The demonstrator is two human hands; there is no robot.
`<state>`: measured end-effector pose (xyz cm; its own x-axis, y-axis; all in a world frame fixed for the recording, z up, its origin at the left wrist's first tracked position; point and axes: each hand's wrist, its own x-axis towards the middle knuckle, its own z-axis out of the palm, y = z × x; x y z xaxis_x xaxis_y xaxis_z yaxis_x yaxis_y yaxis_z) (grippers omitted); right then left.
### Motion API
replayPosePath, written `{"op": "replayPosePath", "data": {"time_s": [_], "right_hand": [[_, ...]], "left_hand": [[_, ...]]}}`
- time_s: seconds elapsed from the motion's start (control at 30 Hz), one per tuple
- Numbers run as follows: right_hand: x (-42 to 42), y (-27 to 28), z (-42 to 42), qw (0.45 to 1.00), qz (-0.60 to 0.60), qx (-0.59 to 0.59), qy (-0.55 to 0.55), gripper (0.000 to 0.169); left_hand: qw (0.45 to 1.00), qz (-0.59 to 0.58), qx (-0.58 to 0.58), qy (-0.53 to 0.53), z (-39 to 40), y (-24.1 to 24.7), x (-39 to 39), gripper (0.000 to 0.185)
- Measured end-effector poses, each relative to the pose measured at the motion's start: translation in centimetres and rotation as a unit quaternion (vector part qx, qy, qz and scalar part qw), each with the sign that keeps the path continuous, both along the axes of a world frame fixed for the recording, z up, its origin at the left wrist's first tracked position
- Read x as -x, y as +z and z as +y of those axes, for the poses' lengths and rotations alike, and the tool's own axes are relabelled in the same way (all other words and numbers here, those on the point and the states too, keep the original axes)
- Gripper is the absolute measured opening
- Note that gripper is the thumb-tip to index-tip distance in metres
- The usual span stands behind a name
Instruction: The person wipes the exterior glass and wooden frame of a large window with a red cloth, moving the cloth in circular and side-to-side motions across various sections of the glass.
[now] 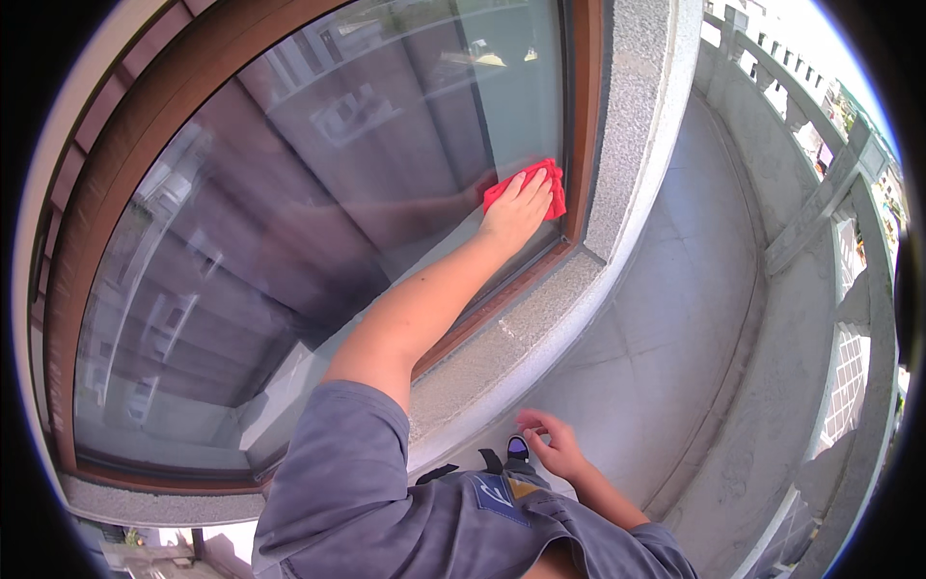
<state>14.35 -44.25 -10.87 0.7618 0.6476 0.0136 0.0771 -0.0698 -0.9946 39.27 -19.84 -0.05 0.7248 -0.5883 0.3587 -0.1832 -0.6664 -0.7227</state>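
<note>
My left hand [515,217] lies over a bunched red cloth [555,189], its fingers spread on top. The cloth is pressed to the window glass [405,181], close to the right upright of the brown window frame [584,108]. A faint reflection of my arm shows in the pane. Down by my waist, my right hand [555,443] hangs in the air, its fingers loosely curved and holding nothing. It is to the right of the stone sill [463,391], above the balcony floor.
A speckled stone surround [636,87] edges the window. The grey balcony floor [622,347] curves along the right, bounded by a concrete balustrade [785,326] with openings. Behind the glass hang dark curtains [325,159]. One of my shoes [517,447] shows below.
</note>
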Motion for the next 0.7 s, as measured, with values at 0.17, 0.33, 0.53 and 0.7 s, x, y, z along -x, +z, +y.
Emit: {"op": "replayPosePath", "data": {"time_s": [0.17,0.33,0.53,0.7], "right_hand": [[-4.3,7.7,5.9,0.95,-0.313,-0.016,-0.013,0.04],[-6.2,17.3,14.2,0.849,-0.518,-0.094,-0.051,0.045],[-0.1,25.5,24.6,0.733,-0.669,-0.124,-0.027,0.045],[9.6,25.9,32.0,0.71,-0.664,-0.216,0.089,0.048]], "left_hand": [[1.0,-0.028,0.01,0.01,3.4,5.0,7.0,0.052],[0.99,-0.131,0.054,-0.002,7.2,11.0,14.5,0.048],[0.956,-0.273,0.112,0.005,13.5,16.7,26.9,0.039],[0.912,-0.384,0.11,0.095,20.5,19.1,41.4,0.04]]}}
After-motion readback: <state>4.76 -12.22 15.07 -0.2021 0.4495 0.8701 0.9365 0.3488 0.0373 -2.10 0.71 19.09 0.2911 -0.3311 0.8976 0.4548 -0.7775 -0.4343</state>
